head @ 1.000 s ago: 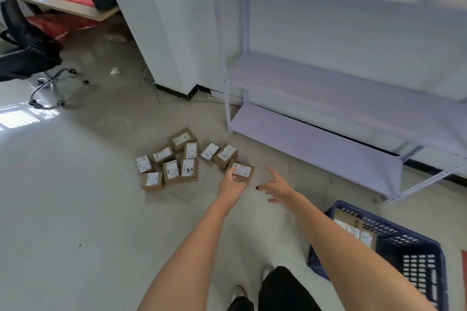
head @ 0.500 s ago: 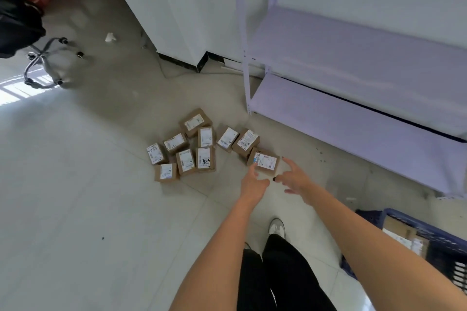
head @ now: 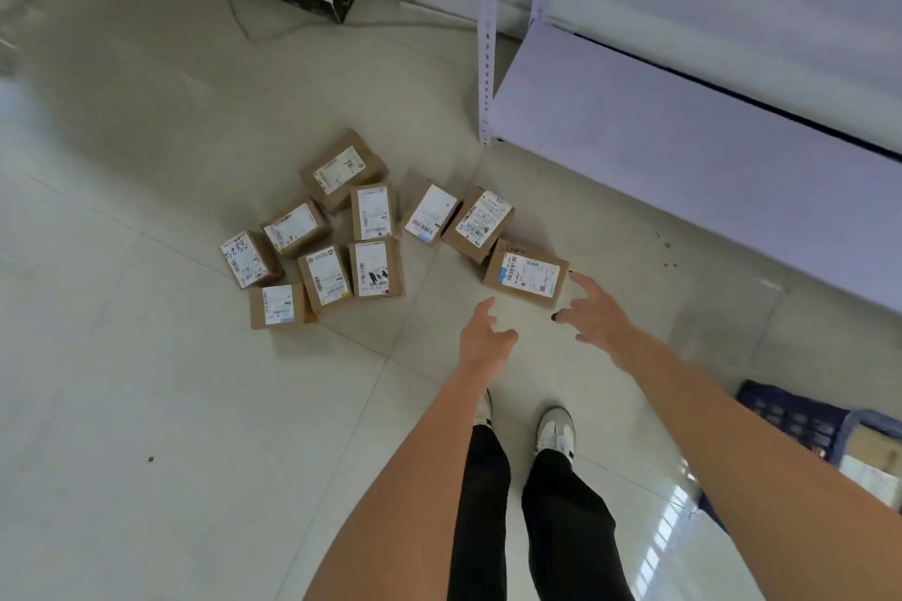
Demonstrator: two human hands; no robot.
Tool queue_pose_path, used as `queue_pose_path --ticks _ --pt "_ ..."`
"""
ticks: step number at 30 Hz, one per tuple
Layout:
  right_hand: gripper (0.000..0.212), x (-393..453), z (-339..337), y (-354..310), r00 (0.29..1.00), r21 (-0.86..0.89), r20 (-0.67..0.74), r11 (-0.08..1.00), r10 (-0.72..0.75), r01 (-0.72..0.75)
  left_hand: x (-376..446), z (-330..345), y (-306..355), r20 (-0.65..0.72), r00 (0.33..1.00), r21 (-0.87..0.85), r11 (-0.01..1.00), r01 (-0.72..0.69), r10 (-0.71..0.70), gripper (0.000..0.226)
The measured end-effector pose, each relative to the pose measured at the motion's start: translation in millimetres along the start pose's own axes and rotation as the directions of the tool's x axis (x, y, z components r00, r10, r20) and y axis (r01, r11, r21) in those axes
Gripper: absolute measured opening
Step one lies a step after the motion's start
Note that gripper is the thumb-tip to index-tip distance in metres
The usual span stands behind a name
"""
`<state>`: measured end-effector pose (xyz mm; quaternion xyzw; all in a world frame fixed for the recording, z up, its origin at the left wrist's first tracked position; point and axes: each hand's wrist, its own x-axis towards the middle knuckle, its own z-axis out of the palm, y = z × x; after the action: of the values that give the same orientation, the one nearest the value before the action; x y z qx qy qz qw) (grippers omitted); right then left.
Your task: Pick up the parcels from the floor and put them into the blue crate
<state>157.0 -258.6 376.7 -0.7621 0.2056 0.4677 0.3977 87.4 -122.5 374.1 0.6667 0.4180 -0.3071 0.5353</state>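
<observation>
Pale tiled floor [head: 146,405], lilac metal shelf [head: 683,137] along the right wall, white cabinet base at top. Ten brown parcels [head: 337,249] with white labels clustered on the floor mid-frame, most touching each other. Nearest parcel [head: 527,272] lies at the cluster's right end, label up, just in front of both hands. Left hand [head: 485,337] hovers just short of its near edge, fingers loosely spread, holding nothing. Right hand [head: 593,315] is beside the parcel's right corner, fingers splayed wide, one fingertip at or almost at the corner; contact unclear, nothing gripped. Blue crate [head: 800,420] sits at the right edge, partly behind the right forearm, cardboard visible inside. Black trousers and white shoes below the arms.
</observation>
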Motion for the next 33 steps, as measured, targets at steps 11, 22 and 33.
queue_pose_path --ticks 11,22,33 --pt "0.056 274.5 57.9 58.3 0.983 -0.196 -0.119 0.974 -0.14 0.115 268.2 55.6 -85.1 -0.19 0.974 -0.053 0.991 0.119 -0.128 0.07" --pt "0.06 370.1 48.0 91.0 0.972 -0.767 0.002 0.623 -0.235 0.152 341.1 113.1 -110.7 0.067 0.961 -0.691 0.682 0.239 -0.268 0.047" --pt "0.07 203.6 26.2 67.4 0.979 -0.392 -0.046 0.905 -0.201 0.167 203.5 60.9 -31.5 -0.061 0.984 -0.481 0.869 0.119 -0.168 0.026"
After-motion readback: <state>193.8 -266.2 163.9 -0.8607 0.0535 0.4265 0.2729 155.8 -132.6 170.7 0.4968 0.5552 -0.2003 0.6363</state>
